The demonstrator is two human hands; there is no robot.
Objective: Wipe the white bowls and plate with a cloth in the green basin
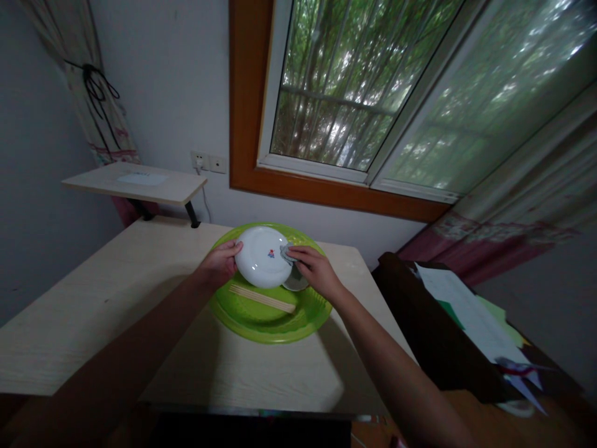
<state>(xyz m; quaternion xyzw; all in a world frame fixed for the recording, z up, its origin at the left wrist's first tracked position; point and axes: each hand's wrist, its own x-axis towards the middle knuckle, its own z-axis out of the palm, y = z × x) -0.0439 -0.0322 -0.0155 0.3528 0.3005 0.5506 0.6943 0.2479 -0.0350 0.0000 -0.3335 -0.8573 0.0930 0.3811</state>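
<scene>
A white plate (260,264) with a small red and blue mark is held up over a round green basin (275,333). Its left rim is pinched by my left hand (222,264), thumb on the face towards me. My right hand (314,264) is closed on a grey cloth (288,252), which presses against the plate's right side. Behind the plate, partly hidden, another dish (296,281) rests in the basin. Several light wooden chopsticks (262,298) lie side by side in the basin below the plate.
The basin stands on a pale wooden table (181,348). A small raised shelf (172,188) with a paper on it is at the back left. At the right, a dark cabinet (410,311) carries papers (466,311). A window (340,106) is behind.
</scene>
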